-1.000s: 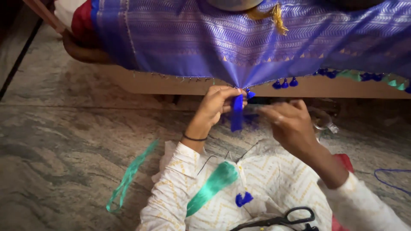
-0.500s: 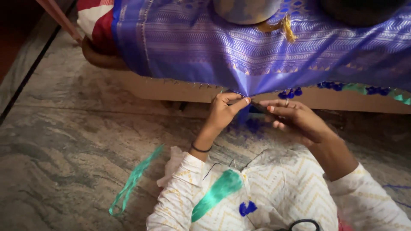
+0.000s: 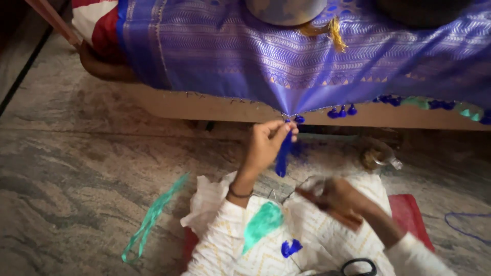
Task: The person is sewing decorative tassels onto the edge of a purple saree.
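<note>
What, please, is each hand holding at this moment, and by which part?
The left hand pinches the blue thread tassel near its top, at the purple cloth's edge. The right hand is blurred; its hold cannot be told.

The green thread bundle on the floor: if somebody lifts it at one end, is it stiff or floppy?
The green thread bundle probably droops, since it lies in a loose curve. It looks thin, so likely light, and unlikely to roll.

Right hand (image 3: 335, 199) smearing into motion blur, fingers not telling apart, scissors (image 3: 358, 267) running off the bottom edge, round vessel (image 3: 285, 10) being cropped by the top edge, small jar (image 3: 377, 156) lying too dim to identify.
</note>
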